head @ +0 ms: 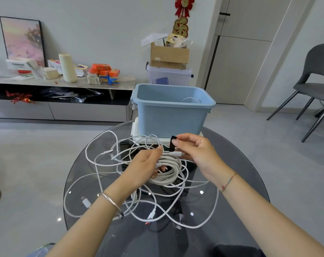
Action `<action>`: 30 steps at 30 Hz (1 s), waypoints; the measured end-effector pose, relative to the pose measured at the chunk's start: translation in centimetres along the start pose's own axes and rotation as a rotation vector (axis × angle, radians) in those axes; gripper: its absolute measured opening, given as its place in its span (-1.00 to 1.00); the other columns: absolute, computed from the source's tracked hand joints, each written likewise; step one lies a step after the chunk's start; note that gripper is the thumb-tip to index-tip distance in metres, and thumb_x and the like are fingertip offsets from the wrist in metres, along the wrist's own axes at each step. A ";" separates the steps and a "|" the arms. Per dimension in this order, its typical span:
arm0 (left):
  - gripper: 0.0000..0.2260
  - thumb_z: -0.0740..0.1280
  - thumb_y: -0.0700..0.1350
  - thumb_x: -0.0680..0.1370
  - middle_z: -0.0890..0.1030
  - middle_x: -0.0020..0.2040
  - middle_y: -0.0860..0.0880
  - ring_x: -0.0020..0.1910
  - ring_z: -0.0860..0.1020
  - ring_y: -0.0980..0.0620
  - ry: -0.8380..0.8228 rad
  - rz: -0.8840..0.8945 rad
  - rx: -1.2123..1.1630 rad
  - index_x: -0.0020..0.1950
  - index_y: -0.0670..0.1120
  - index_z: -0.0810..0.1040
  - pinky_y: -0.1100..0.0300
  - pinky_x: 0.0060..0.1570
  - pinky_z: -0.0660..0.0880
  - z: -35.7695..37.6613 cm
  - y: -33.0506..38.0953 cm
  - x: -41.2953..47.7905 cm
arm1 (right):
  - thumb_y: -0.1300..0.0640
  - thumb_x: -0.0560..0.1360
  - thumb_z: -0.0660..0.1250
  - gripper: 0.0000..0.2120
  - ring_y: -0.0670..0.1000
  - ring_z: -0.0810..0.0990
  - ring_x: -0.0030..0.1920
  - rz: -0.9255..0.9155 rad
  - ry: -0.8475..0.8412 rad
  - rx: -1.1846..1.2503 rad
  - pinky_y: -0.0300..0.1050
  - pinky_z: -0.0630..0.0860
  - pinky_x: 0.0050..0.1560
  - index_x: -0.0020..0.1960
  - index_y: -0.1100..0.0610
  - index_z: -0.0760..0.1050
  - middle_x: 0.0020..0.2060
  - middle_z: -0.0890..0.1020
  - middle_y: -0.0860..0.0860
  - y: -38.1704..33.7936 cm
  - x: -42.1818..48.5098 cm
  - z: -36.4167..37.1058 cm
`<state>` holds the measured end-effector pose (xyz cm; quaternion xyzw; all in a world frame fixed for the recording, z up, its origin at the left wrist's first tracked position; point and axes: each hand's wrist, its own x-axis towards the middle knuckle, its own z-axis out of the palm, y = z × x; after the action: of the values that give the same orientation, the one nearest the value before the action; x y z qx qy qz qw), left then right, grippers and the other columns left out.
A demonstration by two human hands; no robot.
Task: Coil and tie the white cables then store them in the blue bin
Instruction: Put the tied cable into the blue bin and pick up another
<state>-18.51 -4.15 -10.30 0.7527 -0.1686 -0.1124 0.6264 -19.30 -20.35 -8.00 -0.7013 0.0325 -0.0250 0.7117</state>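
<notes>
L hand (pixel 142 164) gripping coiled cable (pixel 173 173), R hand (pixel 194 151) pinching black tie (pixel 172 146) just above it. Blue bin (pixel 172 115) dead ahead.

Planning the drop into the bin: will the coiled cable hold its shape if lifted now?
Probably floppy: the coil droops from the left hand. Likely to unwind, since the strap pinched by the right hand looks unfastened.
</notes>
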 end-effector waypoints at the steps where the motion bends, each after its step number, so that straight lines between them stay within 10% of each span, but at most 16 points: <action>1: -0.60 0.08 -0.03 0.66 0.31 -0.50 -0.05 -0.49 0.24 0.00 -0.005 0.016 0.032 -0.31 -0.21 0.36 0.15 -0.39 0.23 -0.1 -0.1 0.0 | 0.22 0.44 0.42 -0.93 -0.09 0.64 -0.28 0.038 -0.010 0.049 -0.30 0.55 -0.27 -0.08 0.12 0.59 -0.16 0.67 0.06 -0.1 0.0 -0.1; 13: -0.66 0.08 -0.03 0.67 0.28 -0.50 0.05 -0.51 0.24 0.05 -0.044 0.043 0.043 -0.28 -0.10 0.34 0.19 -0.46 0.22 0.0 -1.0 0.3 | 0.27 0.46 0.39 -0.90 -0.08 0.64 -0.29 0.067 -0.058 0.073 -0.32 0.57 -0.26 -0.03 0.19 0.56 -0.22 0.68 0.04 -0.3 -0.4 0.8; 23: -0.62 0.07 -0.10 0.65 0.17 -0.53 0.01 -0.60 0.14 0.09 0.113 -0.173 -0.345 -0.38 -0.07 0.30 0.25 -0.52 0.27 -1.0 -0.5 0.7 | 0.04 0.34 0.53 -0.81 -0.16 0.45 0.19 -0.568 -0.188 -0.674 -0.39 0.27 0.22 -0.12 0.03 0.57 0.07 0.49 -0.15 -0.5 -1.9 1.3; 30: -0.63 0.06 -0.10 0.63 0.17 -0.54 0.03 -0.60 0.12 0.11 0.050 -0.194 -0.366 -0.37 -0.07 0.34 0.22 -0.47 0.30 -1.0 -0.3 0.5 | -0.08 0.40 0.37 -0.84 -0.16 0.47 0.05 -0.747 -0.131 -0.871 -0.27 0.26 0.20 -0.15 -0.01 0.62 -0.01 0.51 -0.19 0.3 -1.6 1.9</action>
<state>-17.63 -3.39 -10.36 0.6414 -0.0566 -0.1824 0.7430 -20.78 -18.27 -8.27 -0.8936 -0.2543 -0.2155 0.3007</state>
